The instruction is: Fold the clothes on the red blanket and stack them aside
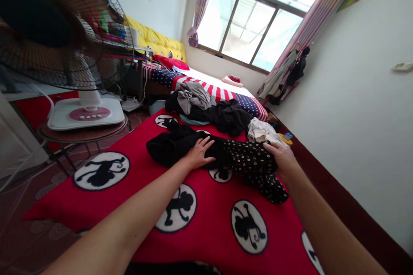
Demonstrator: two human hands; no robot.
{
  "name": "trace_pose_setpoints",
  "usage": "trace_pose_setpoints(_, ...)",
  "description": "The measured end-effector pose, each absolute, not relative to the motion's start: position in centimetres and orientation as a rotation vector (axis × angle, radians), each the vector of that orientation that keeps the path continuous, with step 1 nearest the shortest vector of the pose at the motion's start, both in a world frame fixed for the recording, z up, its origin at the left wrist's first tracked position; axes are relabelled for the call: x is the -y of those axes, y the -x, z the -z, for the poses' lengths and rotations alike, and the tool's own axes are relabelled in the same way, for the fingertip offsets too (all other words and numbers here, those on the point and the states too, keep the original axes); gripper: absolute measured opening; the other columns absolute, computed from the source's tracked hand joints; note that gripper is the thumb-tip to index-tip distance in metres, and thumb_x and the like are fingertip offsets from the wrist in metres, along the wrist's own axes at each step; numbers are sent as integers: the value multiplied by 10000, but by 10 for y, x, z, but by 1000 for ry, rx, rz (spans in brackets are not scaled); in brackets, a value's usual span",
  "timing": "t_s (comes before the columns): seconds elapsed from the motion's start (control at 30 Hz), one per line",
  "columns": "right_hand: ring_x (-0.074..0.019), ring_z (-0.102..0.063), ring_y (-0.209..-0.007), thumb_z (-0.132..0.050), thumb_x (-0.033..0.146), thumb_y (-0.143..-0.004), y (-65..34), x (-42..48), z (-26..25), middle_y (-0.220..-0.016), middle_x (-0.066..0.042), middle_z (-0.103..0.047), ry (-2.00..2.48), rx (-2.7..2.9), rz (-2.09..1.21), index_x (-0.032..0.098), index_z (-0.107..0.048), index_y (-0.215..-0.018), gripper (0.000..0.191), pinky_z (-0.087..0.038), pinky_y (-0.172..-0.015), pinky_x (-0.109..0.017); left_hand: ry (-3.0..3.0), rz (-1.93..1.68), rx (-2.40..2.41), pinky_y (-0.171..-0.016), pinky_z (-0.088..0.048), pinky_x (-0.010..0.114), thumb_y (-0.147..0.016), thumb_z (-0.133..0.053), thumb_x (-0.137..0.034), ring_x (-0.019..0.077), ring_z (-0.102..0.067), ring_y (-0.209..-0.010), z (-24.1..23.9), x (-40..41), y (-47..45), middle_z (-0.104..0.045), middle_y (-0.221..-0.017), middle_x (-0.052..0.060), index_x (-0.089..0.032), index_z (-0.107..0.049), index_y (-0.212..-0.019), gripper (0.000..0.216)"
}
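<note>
A black garment [171, 146] lies spread on a red blanket [206, 219] printed with white circles and black monkey shapes. Its right part is black cloth with small white dots [254, 161]. My left hand [200, 154] lies flat on the plain black part, fingers stretched out and apart. My right hand [282, 157] rests on the dotted cloth at its right edge; its fingers curl down over the fabric and their tips are hidden.
A heap of black and grey clothes [206, 105] and a pale garment [263, 131] lie further up the bed. A spinning fan [61, 25] stands on a small round table [80, 133] at left. White wall at right, window [254, 30] beyond.
</note>
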State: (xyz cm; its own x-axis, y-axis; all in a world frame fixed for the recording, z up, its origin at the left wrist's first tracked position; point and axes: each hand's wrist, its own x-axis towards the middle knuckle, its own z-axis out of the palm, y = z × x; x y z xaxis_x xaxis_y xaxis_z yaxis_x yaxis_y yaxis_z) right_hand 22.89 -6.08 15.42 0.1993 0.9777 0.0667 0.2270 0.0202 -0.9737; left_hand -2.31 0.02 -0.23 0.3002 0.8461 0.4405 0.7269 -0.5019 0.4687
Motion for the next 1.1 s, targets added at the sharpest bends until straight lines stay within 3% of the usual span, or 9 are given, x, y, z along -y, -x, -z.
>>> trace_pose_setpoints(0.17, -225, -672, -768, -788, 387, -590, -235, 104, -148, -849, -50, -725, 1520, 1415, -1366, 185, -666, -905, 394, -533, -739, -346, -2394, -990, -1419, -1099, -331, 518, -784, -668, -420, 328, -311, -1371, 1, 1, 23, -308, -1541, 70, -265, -390, -1432, 722)
trace_pose_setpoints(0.3, -228, -656, -769, -809, 382, -557, -231, 137, -123, -757, -27, -712, 1632, 1833, -1339, 164, -684, -711, 295, -525, -728, -328, -2383, -962, -1432, -1082, -353, 526, -787, -663, -402, 343, -309, -1369, 0, 3, 23, -305, -1543, 67, -247, -400, -1429, 711)
trace_pose_setpoints(0.43, -251, -662, -910, -748, 427, -672, -226, 149, -129, -939, -63, -726, 1428, 1626, -1316, 179, -694, -948, 375, -519, -826, -361, -2377, -979, -1416, -1096, -342, 511, -786, -665, -394, 333, -311, -1370, 0, 2, 23, -318, -1537, 71, -234, -407, -1425, 707)
trace_pose_setpoints(0.57, -275, -680, -909, -728, 428, -699, -234, 142, -140, -1004, -90, -722, 1355, 1314, -1257, 205, -643, -1100, 467, -551, -774, -388, -2383, -1018, -1368, -1122, -309, 502, -785, -672, -355, 321, -321, -1370, -3, 4, 23, -329, -1531, 79, -228, -407, -1424, 704)
trace_pose_setpoints(0.73, -311, -696, -838, -713, 441, -689, -257, 144, -142, -918, -113, -732, 1512, 1103, -1263, 206, -666, -1056, 439, -571, -704, -414, -2405, -1066, -1187, -1155, -270, 468, -792, -664, -251, 266, -344, -1377, -8, 8, 24, -353, -1517, 84, -244, -412, -1412, 670)
trace_pose_setpoints(0.93, -322, -677, -896, -732, 483, -671, -295, 164, -152, -938, -121, -731, 1737, 1530, -1427, 205, -704, -980, 417, -541, -789, -417, -2402, -1126, -1105, -1157, -286, 411, -794, -639, -179, 234, -368, -1364, -7, 8, 24, -378, -1495, 97, -214, -442, -1379, 618)
trace_pose_setpoints(1.03, -322, -677, -834, -689, 492, -687, -320, 156, -137, -850, -105, -736, 2070, 1853, -1175, 211, -711, -761, 291, -521, -755, -416, -2430, -1159, -1100, -1136, -326, 410, -792, -640, -188, 244, -408, -1330, -7, 10, 24, -426, -1457, 101, -210, -477, -1343, 575)
trace_pose_setpoints(1.1, -352, -669, -805, -688, 461, -648, -333, 145, -122, -799, -116, -729, 2309, 2016, -679, 212, -684, -655, 249, -502, -720, -443, -2462, -1177, -1122, -1111, -358, 429, -800, -641, -224, 258, -439, -1299, -9, 15, 24, -462, -1423, 106, -215, -493, -1327, 547)
